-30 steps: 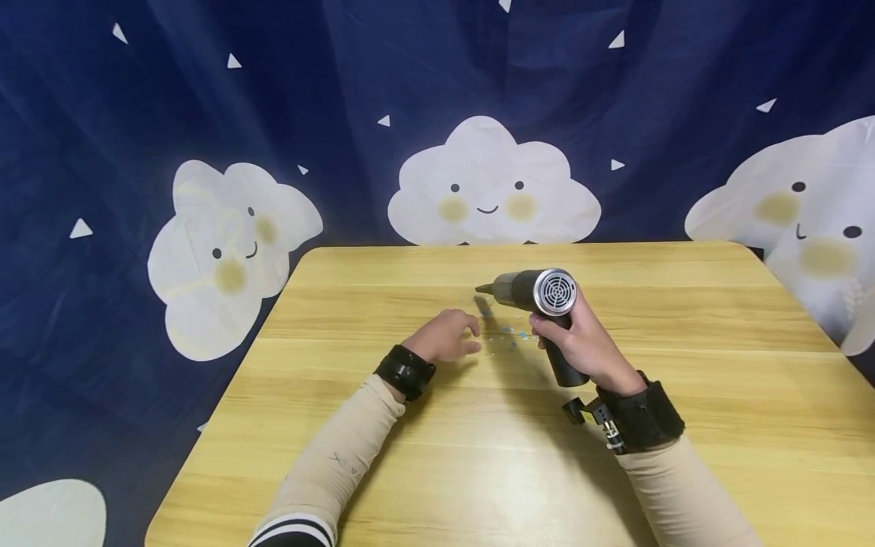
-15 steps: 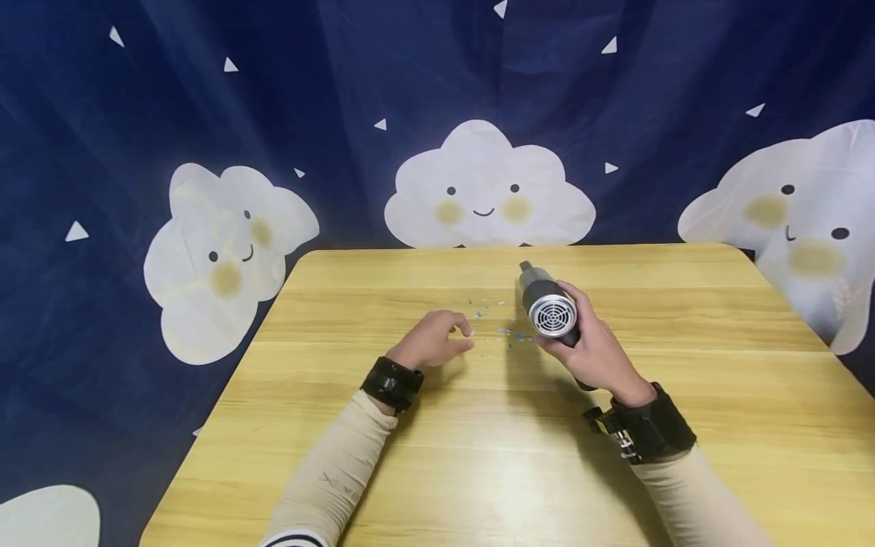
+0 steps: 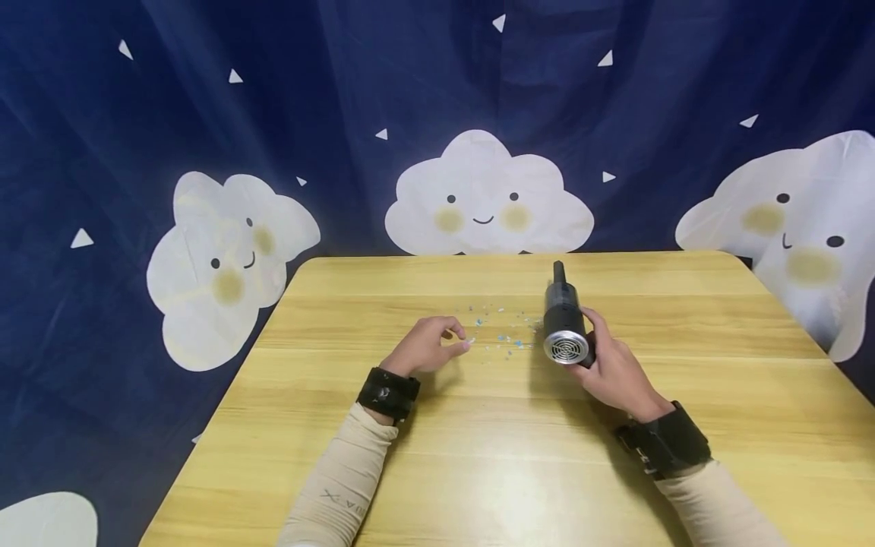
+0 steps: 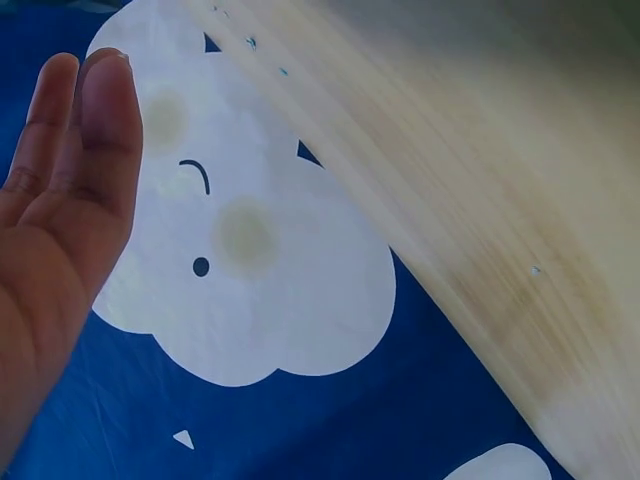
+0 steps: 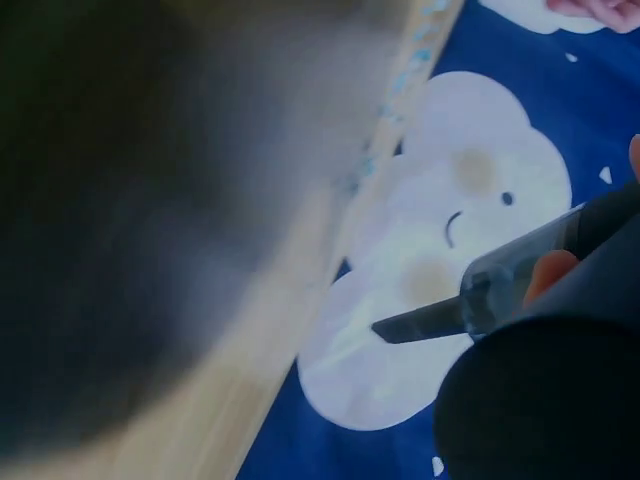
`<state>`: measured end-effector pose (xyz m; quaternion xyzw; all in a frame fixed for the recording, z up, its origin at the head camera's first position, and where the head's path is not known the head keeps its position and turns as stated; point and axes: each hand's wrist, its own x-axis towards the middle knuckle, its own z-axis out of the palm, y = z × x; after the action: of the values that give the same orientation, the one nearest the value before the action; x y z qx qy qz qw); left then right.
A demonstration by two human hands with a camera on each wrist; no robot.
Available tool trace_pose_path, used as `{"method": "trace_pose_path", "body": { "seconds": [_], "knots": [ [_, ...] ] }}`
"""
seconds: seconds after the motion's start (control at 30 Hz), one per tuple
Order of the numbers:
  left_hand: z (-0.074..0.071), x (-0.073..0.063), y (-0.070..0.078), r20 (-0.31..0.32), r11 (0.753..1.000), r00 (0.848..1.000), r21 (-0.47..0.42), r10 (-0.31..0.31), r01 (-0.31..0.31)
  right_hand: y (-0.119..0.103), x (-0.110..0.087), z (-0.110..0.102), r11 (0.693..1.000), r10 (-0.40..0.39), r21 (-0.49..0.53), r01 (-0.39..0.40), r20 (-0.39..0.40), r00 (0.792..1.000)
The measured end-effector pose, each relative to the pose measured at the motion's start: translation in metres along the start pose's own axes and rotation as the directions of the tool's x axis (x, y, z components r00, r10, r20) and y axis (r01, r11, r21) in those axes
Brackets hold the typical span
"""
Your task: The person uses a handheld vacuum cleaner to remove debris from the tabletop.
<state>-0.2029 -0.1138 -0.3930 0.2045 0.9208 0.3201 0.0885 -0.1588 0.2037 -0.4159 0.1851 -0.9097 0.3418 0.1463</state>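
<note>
My right hand grips a black handheld vacuum by its handle, which is mostly hidden behind the body. The silver vent at its rear faces me, and its narrow nozzle points toward the back of the table. Small blue and white scraps lie scattered on the wood just left of the vacuum. On their other side is my left hand, fingers loosely bent, fingertips right beside a white scrap. In the left wrist view nothing shows between those fingers.
The light wooden table has rounded far corners. Behind its back edge hangs a dark blue curtain printed with smiling clouds and white triangles. Black bands circle both wrists.
The vacuum has swung from pointing left to pointing at the back edge, shifting right and uncovering more scraps. My left hand has moved slightly left.
</note>
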Motion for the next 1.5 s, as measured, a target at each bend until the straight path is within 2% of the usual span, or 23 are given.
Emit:
{"method": "trace_pose_path", "body": {
  "seconds": [0.17, 0.43, 0.63, 0.77, 0.93, 1.13, 1.23, 1.3, 1.37, 1.43, 1.5],
  "knots": [
    [0.0, 0.001, -0.002, -0.009, 1.0, 1.0, 0.003, -0.002, 0.002, 0.012, -0.003, -0.004, 0.995, -0.038, -0.094, 0.036, -0.016, 0.999],
    [0.0, 0.001, -0.006, 0.007, 1.0, 1.0, -0.016, -0.008, 0.008, 0.03, -0.005, -0.021, 0.977, -0.048, -0.206, 0.049, 0.009, 0.999],
    [-0.003, -0.004, -0.005, 0.019, 0.998, 0.999, -0.031, -0.051, 0.052, 0.042, -0.008, -0.03, 0.943, -0.145, -0.289, 0.168, 0.1, 0.984],
    [-0.004, -0.005, -0.004, 0.01, 0.998, 0.999, -0.036, -0.047, 0.047, 0.046, -0.01, -0.033, 0.923, -0.183, -0.31, 0.227, 0.167, 0.969],
    [-0.002, 0.0, 0.0, 0.014, 0.999, 1.0, -0.038, -0.024, 0.024, 0.049, -0.009, -0.043, 0.924, -0.135, -0.317, 0.213, 0.249, 0.959],
    [0.004, 0.001, 0.007, 0.036, 0.999, 0.999, -0.045, -0.024, 0.026, 0.056, -0.011, -0.046, 0.951, -0.036, -0.275, 0.139, 0.348, 0.937],
    [0.006, 0.001, 0.009, 0.0, 1.0, 1.0, -0.026, -0.008, 0.008, 0.058, -0.01, -0.047, 0.971, -0.007, -0.22, 0.096, 0.372, 0.928],
    [0.006, 0.002, 0.01, -0.058, 1.0, 0.998, 0.011, 0.018, -0.017, 0.059, -0.008, -0.049, 0.979, 0.004, -0.188, 0.074, 0.385, 0.923],
    [0.007, 0.003, 0.011, -0.134, 0.997, 0.989, 0.064, 0.054, -0.045, 0.057, -0.006, -0.054, 0.986, 0.019, -0.16, 0.049, 0.398, 0.917],
    [0.007, 0.004, 0.012, -0.225, 0.987, 0.968, 0.14, 0.107, -0.077, 0.052, -0.004, -0.061, 0.988, 0.031, -0.15, 0.031, 0.391, 0.92],
    [0.008, 0.005, 0.012, -0.314, 0.972, 0.936, 0.218, 0.159, -0.092, 0.044, -0.001, -0.068, 0.989, 0.044, -0.147, 0.006, 0.337, 0.94]
  ]
}}
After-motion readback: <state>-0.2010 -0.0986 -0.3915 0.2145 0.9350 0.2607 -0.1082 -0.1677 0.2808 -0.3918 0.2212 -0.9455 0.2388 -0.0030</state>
